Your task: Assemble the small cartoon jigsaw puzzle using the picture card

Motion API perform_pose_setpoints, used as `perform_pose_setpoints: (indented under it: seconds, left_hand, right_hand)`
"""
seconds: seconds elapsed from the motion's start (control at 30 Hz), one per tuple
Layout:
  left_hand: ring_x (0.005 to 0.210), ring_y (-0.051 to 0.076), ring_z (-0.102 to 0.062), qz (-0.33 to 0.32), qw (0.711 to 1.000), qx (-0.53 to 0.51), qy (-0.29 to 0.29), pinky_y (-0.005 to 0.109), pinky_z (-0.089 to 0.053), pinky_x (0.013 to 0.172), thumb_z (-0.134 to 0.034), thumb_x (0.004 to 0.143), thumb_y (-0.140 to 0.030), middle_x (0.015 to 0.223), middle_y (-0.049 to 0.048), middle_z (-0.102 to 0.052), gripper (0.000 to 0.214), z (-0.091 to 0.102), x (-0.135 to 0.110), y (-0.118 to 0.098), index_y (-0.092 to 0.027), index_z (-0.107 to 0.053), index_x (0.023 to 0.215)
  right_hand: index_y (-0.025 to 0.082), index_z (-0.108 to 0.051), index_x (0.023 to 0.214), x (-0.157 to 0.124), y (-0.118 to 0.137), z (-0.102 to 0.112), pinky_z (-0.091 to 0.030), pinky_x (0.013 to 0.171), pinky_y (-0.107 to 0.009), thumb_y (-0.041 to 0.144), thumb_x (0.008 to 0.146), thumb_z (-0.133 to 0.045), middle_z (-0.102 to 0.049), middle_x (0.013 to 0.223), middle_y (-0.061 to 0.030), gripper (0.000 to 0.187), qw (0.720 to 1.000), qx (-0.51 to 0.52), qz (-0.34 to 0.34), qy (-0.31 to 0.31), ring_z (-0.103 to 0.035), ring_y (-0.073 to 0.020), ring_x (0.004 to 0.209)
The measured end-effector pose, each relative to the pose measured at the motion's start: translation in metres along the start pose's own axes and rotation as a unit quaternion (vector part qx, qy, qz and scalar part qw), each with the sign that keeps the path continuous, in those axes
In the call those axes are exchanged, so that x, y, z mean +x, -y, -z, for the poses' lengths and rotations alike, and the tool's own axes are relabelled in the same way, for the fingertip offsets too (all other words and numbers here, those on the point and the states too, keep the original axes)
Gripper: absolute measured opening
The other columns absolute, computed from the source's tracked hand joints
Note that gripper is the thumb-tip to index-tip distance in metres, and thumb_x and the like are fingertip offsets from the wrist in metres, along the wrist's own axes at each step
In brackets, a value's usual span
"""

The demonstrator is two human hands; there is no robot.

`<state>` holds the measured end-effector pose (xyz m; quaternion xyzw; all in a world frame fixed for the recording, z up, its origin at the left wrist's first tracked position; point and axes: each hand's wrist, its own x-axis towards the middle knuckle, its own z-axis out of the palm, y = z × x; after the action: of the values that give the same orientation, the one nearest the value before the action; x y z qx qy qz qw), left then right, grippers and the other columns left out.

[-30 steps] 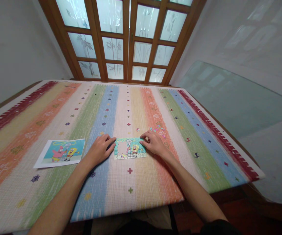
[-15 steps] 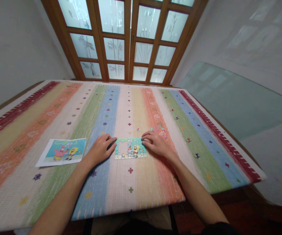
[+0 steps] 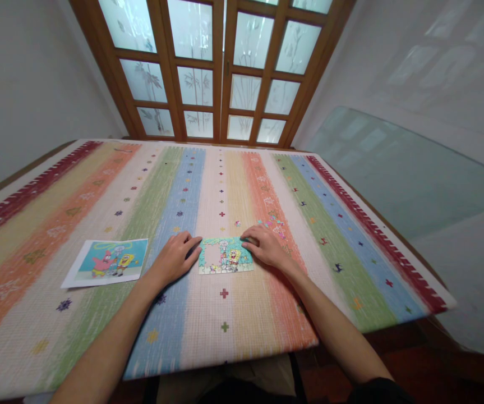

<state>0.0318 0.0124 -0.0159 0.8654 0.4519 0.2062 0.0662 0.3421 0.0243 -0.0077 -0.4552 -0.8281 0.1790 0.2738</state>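
A partly assembled cartoon jigsaw puzzle lies flat on the tablecloth between my hands. It has a pale gap in its left half, where the cloth shows through. At the puzzle's left edge rests my left hand, its thumb and index finger apart and reaching to the border. My right hand is at the upper right corner, with bent fingers and the thumb apart against the edge. Neither hand shows a loose piece. Behind my right hand lie several loose puzzle pieces, and a single piece sits above the puzzle.
To the left lies a printed reference picture with the same cartoon figures. A striped tablecloth covers the table. Beyond the far edge stand wooden doors with glass panes. A glass panel is on the right.
The puzzle has shifted very slightly to the right, with my left fingertips still at its edge. My right fingertips have moved a little left along the upper right corner.
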Motion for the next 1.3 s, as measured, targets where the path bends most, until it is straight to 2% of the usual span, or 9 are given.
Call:
perform_pose_setpoints:
  seconds: [0.1, 0.23, 0.43, 0.63, 1.3]
  left_hand:
    - [0.088, 0.024, -0.058, -0.006, 1.0, 0.004, 0.001, 0.04, -0.048, 0.085, -0.042, 0.102, -0.034, 0.096, 0.0083, -0.06, 0.032, -0.001, 0.0, -0.001, -0.02, -0.066, 0.12]
    - [0.088, 0.024, -0.058, -0.008, 1.0, 0.002, 0.0, 0.041, -0.049, 0.085, -0.041, 0.102, -0.034, 0.096, 0.0093, -0.06, 0.034, -0.001, 0.0, -0.001, -0.019, -0.066, 0.12]
    - [0.09, 0.024, -0.058, -0.003, 1.0, -0.005, -0.002, 0.041, -0.049, 0.086, -0.042, 0.102, -0.035, 0.097, 0.0088, -0.061, 0.034, 0.0, 0.0, -0.001, -0.02, -0.067, 0.12]
    - [0.089, 0.024, -0.059, -0.006, 1.0, -0.009, -0.001, 0.04, -0.048, 0.085, -0.043, 0.102, -0.036, 0.095, 0.0083, -0.06, 0.034, 0.0, 0.0, -0.001, -0.021, -0.067, 0.12]
    - [0.089, 0.025, -0.06, -0.014, 1.0, 0.021, -0.007, 0.04, -0.049, 0.084, -0.041, 0.104, -0.036, 0.096, 0.0093, -0.061, 0.036, -0.005, 0.001, 0.0, -0.017, -0.065, 0.122]
  right_hand:
    - [0.022, -0.071, 0.091, 0.0, 0.002, 0.001, -0.045, 0.088, -0.039, 0.02, 0.094, -0.065, -0.073, 0.095, -0.0052, 0.007, 1.0, 0.0, -0.006, -0.009, -0.062, -0.0215, 0.091]
    - [0.021, -0.071, 0.089, -0.001, 0.001, -0.003, -0.044, 0.088, -0.039, 0.027, 0.09, -0.073, -0.073, 0.094, -0.0057, 0.006, 1.0, -0.013, 0.006, -0.019, -0.062, -0.0219, 0.09]
    - [0.021, -0.072, 0.091, -0.001, -0.003, -0.01, -0.04, 0.091, -0.04, 0.025, 0.089, -0.075, -0.073, 0.095, -0.0053, 0.005, 0.999, -0.032, 0.017, -0.032, -0.061, -0.0218, 0.091]
    - [0.022, -0.074, 0.084, -0.002, -0.003, -0.008, -0.041, 0.086, -0.04, 0.024, 0.09, -0.073, -0.074, 0.095, -0.0061, 0.006, 0.998, -0.049, 0.021, -0.033, -0.059, -0.0223, 0.087]
    - [0.021, -0.076, 0.084, -0.007, 0.001, -0.014, -0.041, 0.094, -0.044, 0.024, 0.092, -0.07, -0.075, 0.093, -0.0061, 0.01, 0.995, -0.067, 0.027, -0.074, -0.062, -0.0224, 0.087]
